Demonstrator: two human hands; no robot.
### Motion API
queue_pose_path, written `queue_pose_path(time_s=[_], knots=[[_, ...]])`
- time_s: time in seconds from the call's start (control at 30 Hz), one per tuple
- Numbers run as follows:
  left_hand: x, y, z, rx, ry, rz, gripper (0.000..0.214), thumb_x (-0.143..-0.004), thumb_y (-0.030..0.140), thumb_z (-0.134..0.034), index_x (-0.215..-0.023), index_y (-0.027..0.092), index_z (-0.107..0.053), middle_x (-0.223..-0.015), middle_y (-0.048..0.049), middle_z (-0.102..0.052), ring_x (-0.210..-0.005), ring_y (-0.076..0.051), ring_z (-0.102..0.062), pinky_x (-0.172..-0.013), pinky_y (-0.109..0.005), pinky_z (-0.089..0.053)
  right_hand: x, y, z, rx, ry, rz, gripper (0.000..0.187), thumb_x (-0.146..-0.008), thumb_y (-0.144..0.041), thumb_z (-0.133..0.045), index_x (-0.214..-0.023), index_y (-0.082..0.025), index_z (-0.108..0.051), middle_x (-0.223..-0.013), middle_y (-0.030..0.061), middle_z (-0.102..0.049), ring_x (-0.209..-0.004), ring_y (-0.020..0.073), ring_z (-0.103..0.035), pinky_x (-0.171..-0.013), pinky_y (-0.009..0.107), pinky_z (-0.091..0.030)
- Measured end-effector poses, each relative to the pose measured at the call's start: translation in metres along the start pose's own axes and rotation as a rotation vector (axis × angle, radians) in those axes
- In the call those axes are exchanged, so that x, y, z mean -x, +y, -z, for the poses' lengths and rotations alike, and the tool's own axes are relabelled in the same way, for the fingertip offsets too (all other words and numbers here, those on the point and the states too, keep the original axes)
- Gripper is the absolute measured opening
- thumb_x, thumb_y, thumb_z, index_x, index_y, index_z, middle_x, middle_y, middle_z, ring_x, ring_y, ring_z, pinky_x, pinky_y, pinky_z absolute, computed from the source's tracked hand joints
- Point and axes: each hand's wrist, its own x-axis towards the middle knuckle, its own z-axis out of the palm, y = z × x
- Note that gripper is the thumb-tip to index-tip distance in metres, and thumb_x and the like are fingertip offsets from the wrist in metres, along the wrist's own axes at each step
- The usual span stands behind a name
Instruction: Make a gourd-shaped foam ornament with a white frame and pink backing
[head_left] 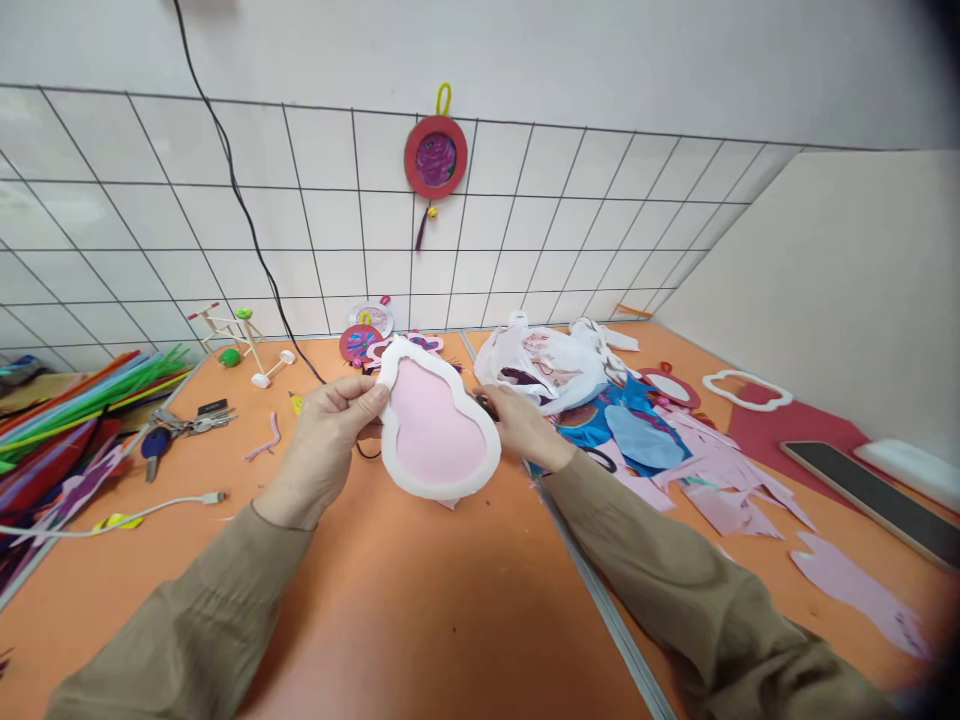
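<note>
A gourd-shaped foam piece (435,425), pink in the middle with a thick white rim, is held up over the orange table (420,600). My left hand (326,445) pinches its upper left edge between thumb and fingers. My right hand (525,425) grips the right edge from behind, with most of its fingers hidden by the piece. Something dark shows near its thumb, too small to name.
Pink and blue paper scraps (712,480) and a white plastic bag (544,365) lie to the right. Pipe cleaners (82,400), keys (176,425) and a white cable (142,510) lie at left. A red round ornament (436,157) hangs on the wire grid. A dark flat board (870,485) lies at far right.
</note>
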Motion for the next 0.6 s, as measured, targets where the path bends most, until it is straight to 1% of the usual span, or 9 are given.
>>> queue_pose_path(time_s=[0.03, 0.1, 0.17, 0.23, 0.33, 0.4, 0.47, 0.53, 0.6], knots=[[-0.003, -0.004, 0.001, 0.016, 0.015, 0.003, 0.025, -0.065, 0.039, -0.081, -0.068, 0.016, -0.072, -0.06, -0.0007, -0.065, -0.054, -0.012, -0.057, -0.052, -0.022, -0.046, -0.002, 0.001, 0.003, -0.152, 0.023, -0.005, 0.037, -0.088, -0.032, -0.05, -0.121, -0.015, -0.056, -0.097, 0.0106, -0.064, -0.085, 0.0207, -0.062, -0.074, 0.031, -0.047], [-0.01, -0.011, 0.005, 0.039, 0.034, 0.003, 0.026, -0.064, 0.039, -0.081, -0.066, 0.016, -0.07, -0.059, 0.0002, -0.064, -0.053, -0.011, -0.056, -0.052, -0.023, -0.046, -0.005, 0.0, 0.011, -0.655, 0.059, -0.028, 0.045, -0.086, -0.037, -0.052, -0.127, -0.019, -0.05, -0.097, 0.0084, -0.064, -0.079, 0.0194, -0.062, -0.069, 0.032, -0.048], [-0.016, -0.016, 0.009, 0.051, 0.042, 0.0, 0.026, -0.065, 0.04, -0.081, -0.066, 0.016, -0.07, -0.061, 0.0002, -0.065, -0.053, -0.011, -0.056, -0.052, -0.023, -0.047, -0.003, -0.006, 0.021, -1.135, 0.057, -0.043, 0.05, -0.081, -0.043, -0.061, -0.127, -0.025, -0.049, -0.098, 0.007, -0.065, -0.082, 0.0201, -0.063, -0.068, 0.033, -0.048], [-0.021, -0.021, 0.012, 0.057, 0.06, -0.001, 0.026, -0.065, 0.04, -0.08, -0.068, 0.016, -0.071, -0.062, 0.0, -0.066, -0.053, -0.011, -0.057, -0.053, -0.024, -0.048, 0.004, -0.016, 0.033, -1.366, 0.046, -0.026, 0.057, -0.074, -0.048, -0.071, -0.125, -0.03, -0.052, -0.1, 0.0069, -0.065, -0.085, 0.0214, -0.062, -0.071, 0.034, -0.048], [-0.024, -0.025, 0.013, 0.063, 0.125, -0.006, 0.026, -0.064, 0.039, -0.08, -0.069, 0.015, -0.072, -0.063, -0.0001, -0.066, -0.056, -0.011, -0.057, -0.057, -0.024, -0.049, 0.02, -0.031, 0.05, -1.401, 0.035, 0.055, 0.059, -0.064, -0.054, -0.079, -0.116, -0.033, -0.061, -0.098, 0.0068, -0.062, -0.088, 0.0236, -0.059, -0.074, 0.037, -0.049], [-0.024, -0.026, 0.012, 0.069, 0.168, -0.014, 0.026, -0.065, 0.039, -0.08, -0.07, 0.015, -0.071, -0.064, -0.0001, -0.067, -0.058, -0.011, -0.058, -0.058, -0.023, -0.049, 0.031, -0.039, 0.057, -1.329, 0.034, 0.102, 0.059, -0.062, -0.058, -0.08, -0.114, -0.034, -0.065, -0.091, 0.0062, -0.06, -0.085, 0.0237, -0.058, -0.076, 0.038, -0.05], [-0.022, -0.026, 0.011, 0.076, 0.193, -0.032, 0.025, -0.066, 0.039, -0.079, -0.071, 0.016, -0.071, -0.065, 0.0, -0.067, -0.06, -0.012, -0.059, -0.059, -0.024, -0.049, 0.041, -0.047, 0.061, -1.234, 0.002, 0.111, 0.055, -0.063, -0.059, -0.079, -0.111, -0.033, -0.069, -0.084, 0.0058, -0.06, -0.078, 0.0221, -0.058, -0.072, 0.037, -0.05], [-0.02, -0.025, 0.01, 0.074, 0.207, -0.065, 0.023, -0.068, 0.039, -0.078, -0.073, 0.017, -0.071, -0.066, 0.0002, -0.068, -0.061, -0.012, -0.06, -0.06, -0.024, -0.049, 0.049, -0.055, 0.06, -1.169, -0.089, 0.09, 0.048, -0.066, -0.056, -0.08, -0.106, -0.03, -0.072, -0.077, 0.0055, -0.06, -0.07, 0.0196, -0.057, -0.063, 0.034, -0.05], [-0.019, -0.024, 0.01, 0.067, 0.216, -0.11, 0.021, -0.07, 0.038, -0.077, -0.074, 0.018, -0.072, -0.066, 0.0007, -0.068, -0.061, -0.012, -0.06, -0.062, -0.025, -0.05, 0.053, -0.065, 0.057, -1.156, -0.219, 0.047, 0.041, -0.069, -0.051, -0.078, -0.102, -0.027, -0.074, -0.072, 0.0048, -0.06, -0.062, 0.0172, -0.055, -0.056, 0.032, -0.048]])
